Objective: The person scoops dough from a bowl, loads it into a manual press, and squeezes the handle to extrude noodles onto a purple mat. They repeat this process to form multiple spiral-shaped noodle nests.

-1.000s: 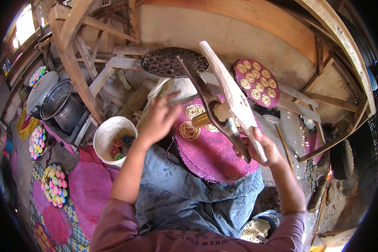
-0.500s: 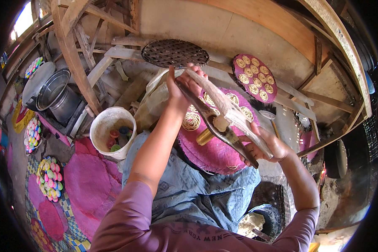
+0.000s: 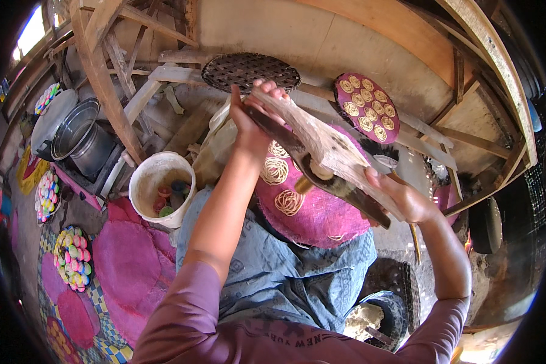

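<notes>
Both my hands are closed around a wooden noodle press, held tilted above a round pink cloth-covered mat. My left hand grips the far left end of its two handles, a pale upper one and a dark lower one. At the near right end, my right hand wraps the handles, with some fingers hidden beneath. A brass cylinder sticks out below the dark handle. On the mat lie several noodle coils, partly covered by the press, and a few loose strands near its front edge.
A white bucket with small coloured cups stands left of my knees. Pink round cloths lie on the left floor. Farther off are a steaming pot, a dark woven tray and another coil-covered mat. A dark bucket sits near right.
The press has tilted and turned, showing more of the pale handle's broad face. My right hand has shifted slightly right and away. A noodle coil now shows where the brass cylinder was.
</notes>
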Available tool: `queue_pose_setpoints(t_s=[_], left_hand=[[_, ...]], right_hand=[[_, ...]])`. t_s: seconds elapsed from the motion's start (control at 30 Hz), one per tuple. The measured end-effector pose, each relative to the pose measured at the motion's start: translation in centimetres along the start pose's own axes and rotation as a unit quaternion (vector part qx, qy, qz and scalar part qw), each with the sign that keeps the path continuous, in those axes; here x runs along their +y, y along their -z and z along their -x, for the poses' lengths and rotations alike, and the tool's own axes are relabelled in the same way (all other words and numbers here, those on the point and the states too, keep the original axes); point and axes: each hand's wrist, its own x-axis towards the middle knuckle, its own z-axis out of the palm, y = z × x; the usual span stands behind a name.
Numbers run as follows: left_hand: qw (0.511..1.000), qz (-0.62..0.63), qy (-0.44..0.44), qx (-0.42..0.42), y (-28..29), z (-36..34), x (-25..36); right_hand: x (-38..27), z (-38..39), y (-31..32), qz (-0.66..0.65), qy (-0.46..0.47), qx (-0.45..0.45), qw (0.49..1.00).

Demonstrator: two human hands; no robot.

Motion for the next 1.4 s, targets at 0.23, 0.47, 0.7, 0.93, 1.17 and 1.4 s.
queue_pose_setpoints(t_s=[0.23,0.47,0.7,0.93,1.17,1.4], left_hand=[[0.998,0.016,0.059,-0.007,-0.8,1.0,1.6],[0.997,0.016,0.072,0.007,1.9,0.4,-2.2],[0.721,-0.611,0.287,0.154,-1.7,4.8,-1.4],[0.629,-0.638,0.443,0.032,-2.8,8.3,-2.4],[0.617,-0.617,0.489,0.012,-1.0,8.4,-2.0],[0.531,-0.752,0.391,-0.011,1.4,10.1,-1.8]], right_hand=[[1.6,0.4,-1.1,-0.046,-0.009,-0.015,0.999],[4.3,0.5,0.0,-0.064,0.025,-0.010,0.998],[8.7,-0.2,0.3,-0.109,0.059,-0.014,0.992],[9.9,-0.4,0.1,-0.108,0.093,-0.024,0.989],[10.6,-0.5,0.1,-0.095,0.122,-0.006,0.988],[10.5,-0.4,0.5,-0.088,0.131,0.013,0.987]])
